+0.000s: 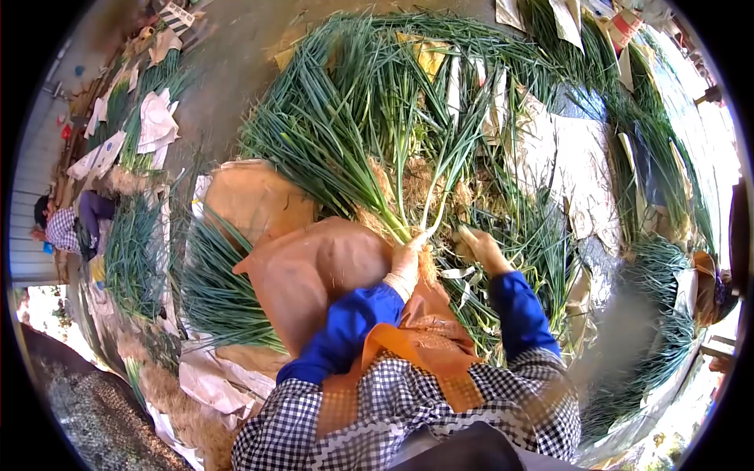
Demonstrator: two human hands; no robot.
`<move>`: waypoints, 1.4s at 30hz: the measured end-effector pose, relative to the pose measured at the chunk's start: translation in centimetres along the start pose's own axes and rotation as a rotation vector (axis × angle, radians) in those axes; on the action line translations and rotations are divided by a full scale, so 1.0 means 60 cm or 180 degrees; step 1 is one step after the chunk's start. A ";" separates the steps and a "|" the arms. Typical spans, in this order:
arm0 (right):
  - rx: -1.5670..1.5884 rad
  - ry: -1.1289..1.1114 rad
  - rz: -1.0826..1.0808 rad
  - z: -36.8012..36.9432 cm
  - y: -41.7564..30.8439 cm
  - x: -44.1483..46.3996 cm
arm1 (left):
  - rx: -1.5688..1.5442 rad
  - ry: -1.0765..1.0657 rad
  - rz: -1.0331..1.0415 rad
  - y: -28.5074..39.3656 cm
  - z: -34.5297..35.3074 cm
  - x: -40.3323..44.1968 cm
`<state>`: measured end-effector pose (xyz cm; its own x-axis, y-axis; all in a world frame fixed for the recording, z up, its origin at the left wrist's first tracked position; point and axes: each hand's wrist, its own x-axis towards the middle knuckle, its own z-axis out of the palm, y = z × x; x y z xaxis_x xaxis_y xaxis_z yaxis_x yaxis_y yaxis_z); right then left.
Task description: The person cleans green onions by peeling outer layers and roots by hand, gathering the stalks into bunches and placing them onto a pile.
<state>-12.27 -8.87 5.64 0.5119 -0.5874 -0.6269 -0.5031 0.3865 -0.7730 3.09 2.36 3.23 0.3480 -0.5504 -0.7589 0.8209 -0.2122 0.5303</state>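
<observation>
My left hand (404,263) is closed around the pale lower stems of a bunch of green onions (382,206). Their long green leaves fan up and away, and hairy roots (426,265) hang below the grip. Just to the right, apart from the bunch, is my right hand (482,250). Its fingers are pinched together, with a pale tip at their end; what they hold, if anything, I cannot make out. A large heap of green onions (314,102) lies beyond both hands. Loose leaves and peelings (471,302) are scattered under the right hand.
A brown apron (314,275) covers my lap. More green onions (224,275) lie at my left, beside an orange-tan sheet (263,200). Pale sacking (577,165) spreads at the right, with further onion rows (656,290). Another person (67,228) sits at the far left.
</observation>
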 end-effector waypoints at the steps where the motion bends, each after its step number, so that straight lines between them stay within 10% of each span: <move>1: 0.0531 0.0052 -0.0232 0.022 0.010 0.044 | 0.0024 -0.0013 0.0020 -0.005 -0.001 0.001; 5: 0.1025 -0.0194 -0.0865 0.071 -0.003 0.109 | -0.0135 -0.0485 -0.0227 -0.001 -0.032 0.007; 10: -0.0861 0.0115 -0.0946 0.061 -0.041 0.065 | -0.0332 -0.0897 -0.0548 0.022 -0.021 -0.002; 12: -0.0256 -0.0059 -0.1508 0.087 -0.036 0.067 | -0.0292 -0.0890 -0.0928 0.025 -0.002 -0.018; 17: 0.2014 0.1244 -0.0197 0.044 -0.035 0.096 | -0.1561 -0.1003 -0.0519 0.049 -0.030 -0.036; 25: -0.0832 0.0334 -0.1125 0.097 -0.054 0.146 | -0.1257 -0.0900 -0.0716 0.025 -0.018 0.004; 29: -0.1591 0.2366 -0.0578 0.003 -0.045 0.306 | -0.1547 -0.1022 -0.0763 0.074 -0.021 -0.029; 33: -0.2705 0.1000 -0.0689 -0.027 -0.039 0.378 | -0.1858 -0.2490 0.0033 0.146 -0.005 -0.070; 35: -0.1616 0.1397 -0.0886 -0.040 -0.077 0.324 | -0.2025 -0.1977 0.0446 0.171 0.004 -0.086; 40: 0.1975 -0.0415 -0.0333 0.003 -0.124 0.111 | -0.0974 -0.1232 -0.0018 0.088 -0.006 -0.020; 42: 0.1000 -0.0249 -0.0982 0.040 -0.046 0.122 | -0.0647 -0.0939 -0.0257 0.012 -0.002 -0.019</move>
<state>-5.46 -12.53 2.92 0.6621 -0.6581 -0.3585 -0.0888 0.4061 -0.9095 3.35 2.96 4.45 0.1571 -0.7539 -0.6379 0.9239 -0.1161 0.3647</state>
